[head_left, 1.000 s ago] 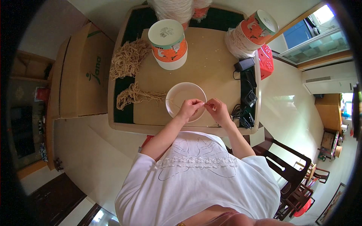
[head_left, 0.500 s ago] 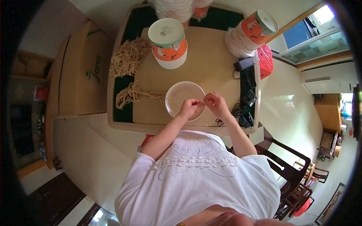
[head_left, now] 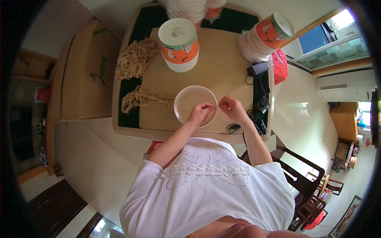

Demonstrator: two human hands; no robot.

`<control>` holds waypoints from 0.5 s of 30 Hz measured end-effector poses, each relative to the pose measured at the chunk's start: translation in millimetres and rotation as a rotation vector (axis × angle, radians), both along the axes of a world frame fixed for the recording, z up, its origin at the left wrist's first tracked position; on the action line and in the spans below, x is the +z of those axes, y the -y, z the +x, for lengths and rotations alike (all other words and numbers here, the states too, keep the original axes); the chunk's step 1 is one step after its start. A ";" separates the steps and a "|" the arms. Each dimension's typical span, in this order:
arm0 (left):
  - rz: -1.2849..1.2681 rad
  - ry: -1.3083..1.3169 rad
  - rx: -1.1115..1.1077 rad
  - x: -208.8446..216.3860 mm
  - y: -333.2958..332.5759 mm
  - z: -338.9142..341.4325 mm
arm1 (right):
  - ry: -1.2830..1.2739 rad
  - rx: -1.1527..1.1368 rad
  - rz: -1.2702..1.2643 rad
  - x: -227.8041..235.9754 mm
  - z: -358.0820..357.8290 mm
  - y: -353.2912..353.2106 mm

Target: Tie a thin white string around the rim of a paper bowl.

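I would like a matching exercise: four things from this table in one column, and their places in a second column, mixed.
1. white bowl
2. loose string bundle
3. red basket
4. black cables

a. table's right edge, beside the right hand
b. under the left hand
c. off the table, at its right
d. table's far left

Pairs: 1-b, 2-d, 3-c, 4-a

A wooden table (head_left: 222, 75) carries a white bowl (head_left: 190, 101), string bundles (head_left: 139, 97) and cup stacks (head_left: 180, 45).

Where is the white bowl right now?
In the head view the white bowl sits on the table near its front edge, right under the left hand, with tan string bundles to its left.
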State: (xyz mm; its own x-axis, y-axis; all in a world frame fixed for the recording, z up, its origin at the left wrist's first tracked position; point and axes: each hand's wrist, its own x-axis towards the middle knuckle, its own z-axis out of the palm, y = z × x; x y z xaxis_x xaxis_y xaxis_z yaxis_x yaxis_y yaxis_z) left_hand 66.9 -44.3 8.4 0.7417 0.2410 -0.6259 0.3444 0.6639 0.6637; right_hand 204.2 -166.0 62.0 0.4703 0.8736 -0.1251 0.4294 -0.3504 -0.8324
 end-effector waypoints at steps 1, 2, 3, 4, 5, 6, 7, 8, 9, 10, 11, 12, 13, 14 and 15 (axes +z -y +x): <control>-0.001 0.000 0.000 -0.5 0.3 0.2 | 0.000 0.000 -0.001 0.3 -0.9 3.2; 0.011 -0.001 0.009 -2.1 0.8 0.7 | 0.001 0.005 0.002 0.0 -2.1 6.3; 0.023 -0.002 0.017 -3.5 1.2 0.8 | 0.002 0.010 0.006 -0.4 -3.4 8.4; 0.023 -0.003 0.015 -5.4 1.5 1.0 | 0.002 0.008 0.006 -1.3 -4.7 9.5; 0.051 0.010 0.012 -6.9 1.8 1.0 | -0.001 -0.002 0.014 -2.1 -6.3 9.7; 0.080 0.022 0.009 -8.1 2.0 1.0 | -0.004 -0.011 0.022 -2.7 -7.8 9.6; 0.080 0.021 0.007 -8.2 2.0 1.2 | -0.005 -0.013 0.022 -3.1 -9.1 9.2; 0.089 0.020 0.001 -7.9 1.8 1.5 | -0.014 -0.021 0.035 -3.6 -10.5 8.4; 0.098 0.018 -0.004 -7.9 1.6 1.6 | -0.023 -0.029 0.047 -4.0 -11.9 7.6; 0.099 0.018 -0.004 -9.2 1.7 1.3 | -0.023 -0.028 0.048 -4.5 -13.4 6.8; 0.108 0.026 -0.003 -11.4 1.8 1.0 | -0.013 -0.031 0.067 -5.2 -14.9 6.0; 0.117 0.034 -0.002 -12.9 1.8 0.7 | -0.002 -0.033 0.085 -5.7 -16.1 5.1; 0.118 0.033 -0.002 -12.4 1.8 0.6 | -0.003 -0.032 0.085 -5.7 -17.0 4.2; 0.122 0.034 0.000 -11.5 1.7 0.6 | 0.027 -0.032 0.086 -5.4 -17.7 3.3; 0.126 0.035 0.002 -11.2 1.6 0.5 | 0.057 -0.032 0.088 -5.3 -18.0 2.7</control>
State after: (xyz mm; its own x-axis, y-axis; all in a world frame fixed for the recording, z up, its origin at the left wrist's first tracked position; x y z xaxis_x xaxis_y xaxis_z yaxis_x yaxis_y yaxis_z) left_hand 67.4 -45.9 -2.8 0.7622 0.3175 -0.5641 0.3183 0.5750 0.7537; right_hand 186.2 -168.7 56.7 0.5024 0.8644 -0.0209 0.4670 -0.2916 -0.8348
